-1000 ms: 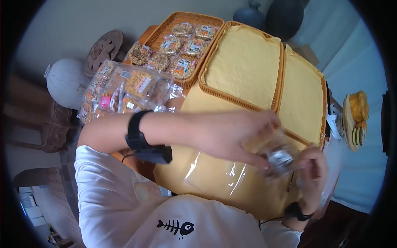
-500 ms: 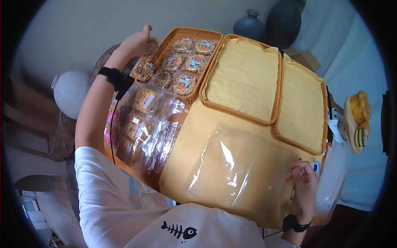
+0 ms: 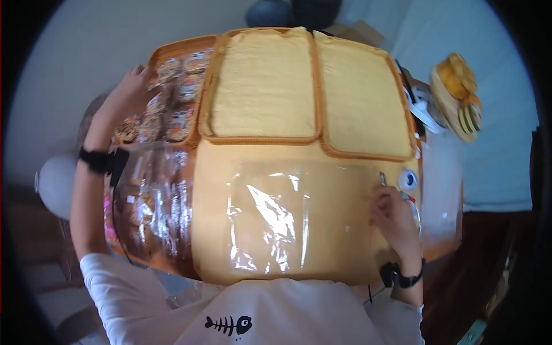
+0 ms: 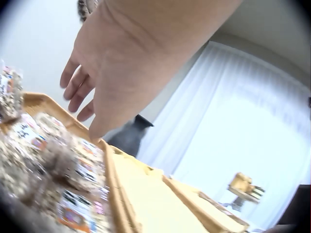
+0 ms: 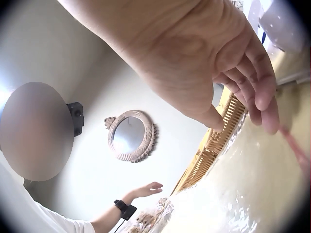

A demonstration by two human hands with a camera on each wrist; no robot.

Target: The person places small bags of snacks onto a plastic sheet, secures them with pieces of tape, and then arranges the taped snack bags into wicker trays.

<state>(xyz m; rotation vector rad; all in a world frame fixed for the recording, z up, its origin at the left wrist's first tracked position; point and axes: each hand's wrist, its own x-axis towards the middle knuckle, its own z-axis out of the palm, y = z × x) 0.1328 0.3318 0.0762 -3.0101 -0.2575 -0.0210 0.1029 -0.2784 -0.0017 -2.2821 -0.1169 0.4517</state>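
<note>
My left hand (image 3: 133, 89) hovers over the left side of a wicker basket (image 3: 187, 45), its fingers relaxed and holding nothing. In the basket lie several round snack cakes (image 3: 181, 122) in clear wrappers, nutty or grainy with printed labels; the left wrist view shows these wrapped cakes (image 4: 75, 211) below the palm. My right hand (image 3: 395, 217) is over the right part of a yellow mat (image 3: 215, 167), fingers loosely bent with nothing between them. Beside it, a large clear plastic sheet or bag (image 3: 270, 213) lies flat on the mat, catching bright glare.
Two cloth-lined wicker trays (image 3: 264, 138) stand across the back. Clear bags of snacks (image 3: 144, 213) cover the table's left side. A pen (image 3: 383, 179) and a blue-and-white roll (image 3: 408, 180) lie near my right hand. Bread on a board (image 3: 457, 77) stands farther right.
My left hand carried a wrapped snack from beside the right hand to the basket's far left, let it go, and is now over the basket. The head view has turned right.
</note>
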